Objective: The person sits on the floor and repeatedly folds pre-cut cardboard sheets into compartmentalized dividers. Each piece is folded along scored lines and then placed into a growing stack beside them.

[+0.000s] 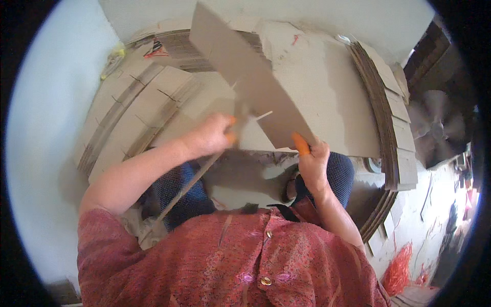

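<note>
A pale board (pixel 317 87) spans the middle of the frame. Over it a long cardboard piece (pixel 250 84) runs diagonally from right of centre, its free end pointing to top centre. A narrow strip (pixel 189 187), edge-on, slants from lower left toward centre. The right hand (pixel 314 156), forearm angled up from lower right, clamps the piece's lower end; the left hand (pixel 212 134), blurred, forearm reaching inward, curls around the strip.
</note>
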A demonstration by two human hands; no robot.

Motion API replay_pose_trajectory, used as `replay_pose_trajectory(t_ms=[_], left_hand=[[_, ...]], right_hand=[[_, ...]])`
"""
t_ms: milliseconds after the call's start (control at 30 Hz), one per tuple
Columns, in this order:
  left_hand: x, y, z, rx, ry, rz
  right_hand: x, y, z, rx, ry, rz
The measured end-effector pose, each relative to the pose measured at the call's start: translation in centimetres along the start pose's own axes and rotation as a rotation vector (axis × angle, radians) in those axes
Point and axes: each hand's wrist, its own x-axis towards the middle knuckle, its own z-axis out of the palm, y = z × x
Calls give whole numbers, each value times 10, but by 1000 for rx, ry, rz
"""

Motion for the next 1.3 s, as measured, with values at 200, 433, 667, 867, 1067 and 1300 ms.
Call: replay_pose_trajectory(t_ms=[200,433,667,867,1067,1300], left_hand=[[3,23,20,-362,-134,127],[5,-70,-7,254,264,62],[-43,-209,-64,793,579,-480],[-37,-212,-78,704,532,-452],[-33,-196,-114,668,437,-406],[8,-128,-90,487,326,-133]], right_hand=[[1,15,-16,-67,-203,78],[-17,45,-26,-82,-151,96],[38,-31,-18,-361,-180,-530],[59,-30,5,-549,-472,-124],[53,-12,1,-320,-450,-86],[26,-10,-7,-305,-265,-252]])
